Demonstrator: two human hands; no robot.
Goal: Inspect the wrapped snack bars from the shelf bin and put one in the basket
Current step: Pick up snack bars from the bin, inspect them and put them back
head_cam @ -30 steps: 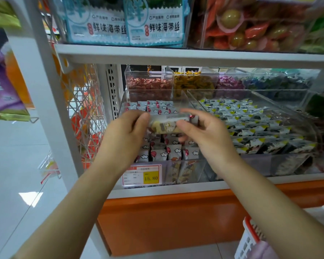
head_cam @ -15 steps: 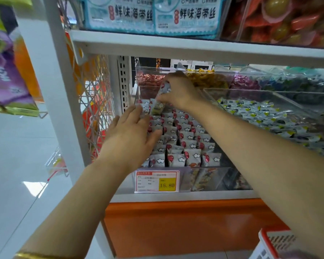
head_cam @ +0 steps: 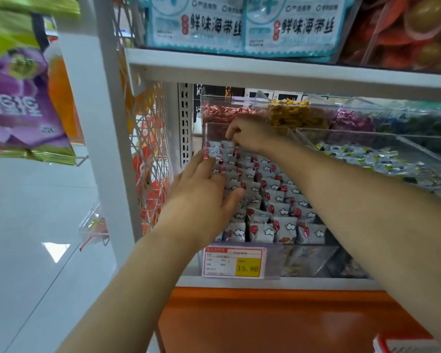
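From your head camera, both of your arms reach up into the shelf at the centre of the frame. Your left hand [head_cam: 201, 192] lies flat on the left side of the snack bars [head_cam: 273, 200], its fingers [head_cam: 206, 161] straight and slightly spread, touching the wrappers and holding nothing. Your right hand [head_cam: 250, 133] is higher in the frame, at the back of the same bin [head_cam: 313, 261]. Its fingers [head_cam: 231, 135] are curled downward with the tips among the rearmost bars; you cannot tell from here whether they pinch one.

The snack bars are white wrappers with a red spot and a cloud shape, standing in packed rows in the clear bin, which fills the middle of the frame. A price tag [head_cam: 233, 262] showing 15.80 is on the bin's front wall, just below your left wrist.

To the right of it sits a second clear bin of blue and yellow wrapped snacks [head_cam: 367, 159]. Behind are smaller tubs of reddish sweets [head_cam: 219, 113], yellow sweets [head_cam: 295, 115] and purple sweets [head_cam: 351, 121]. Pale blue packets [head_cam: 239, 24] lie on the upper shelf [head_cam: 290, 72], at the top of the frame.

A red and white corner of the basket [head_cam: 402, 345] shows at the lower right edge, well apart from both hands. Purple bags [head_cam: 18, 103] hang at the left edge.
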